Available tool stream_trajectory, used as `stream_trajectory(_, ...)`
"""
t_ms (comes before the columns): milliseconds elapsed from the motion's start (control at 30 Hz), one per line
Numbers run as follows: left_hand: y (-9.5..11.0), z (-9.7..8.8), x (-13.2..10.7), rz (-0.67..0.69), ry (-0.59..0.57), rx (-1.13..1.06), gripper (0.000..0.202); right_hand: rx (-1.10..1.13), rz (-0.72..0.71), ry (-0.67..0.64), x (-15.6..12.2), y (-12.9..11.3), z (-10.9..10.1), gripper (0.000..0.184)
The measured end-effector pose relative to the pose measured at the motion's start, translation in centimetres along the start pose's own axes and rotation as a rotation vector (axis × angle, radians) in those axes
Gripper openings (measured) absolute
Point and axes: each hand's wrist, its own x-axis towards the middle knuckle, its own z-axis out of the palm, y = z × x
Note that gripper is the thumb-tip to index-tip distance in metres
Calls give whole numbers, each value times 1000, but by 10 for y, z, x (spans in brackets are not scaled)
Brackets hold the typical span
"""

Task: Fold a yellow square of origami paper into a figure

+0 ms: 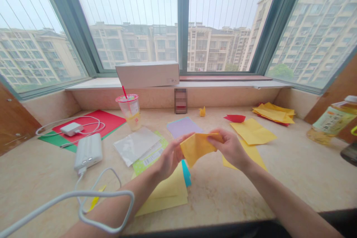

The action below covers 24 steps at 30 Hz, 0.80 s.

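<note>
A sheet of orange-yellow paper [198, 149], creased and bent, is held up over the counter between both hands. My left hand [172, 156] grips its left edge, and my right hand [229, 148] pinches the upper right corner between thumb and fingers. Below and behind the left forearm lie pale yellow sheets [167, 193] with a bit of blue paper [186, 173]. A lilac sheet [184, 127] is just beyond the hands. To the right are loose yellow sheets [253, 131], a red folded paper piece [235, 118] and, farther back, a small yellow folded figure [202, 111].
At left, a white power bank [88, 151] with cables and a charger [71, 129] lies by red paper [111, 119]. A lidded cup with straw [129, 113] stands behind a clear packet [136, 145]. Right: stacked yellow papers [275, 113] and an oil bottle [331, 122].
</note>
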Motion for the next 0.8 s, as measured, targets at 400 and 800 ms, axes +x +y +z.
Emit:
stream_trajectory(400,-2,-1,0,-134,73,500,39,-229,-344,-352,-5,5,-11,28)
stream_trajectory(800,-9,0,3,-96,152,420,47,-507,-464,-467,-12,-7,-9,48)
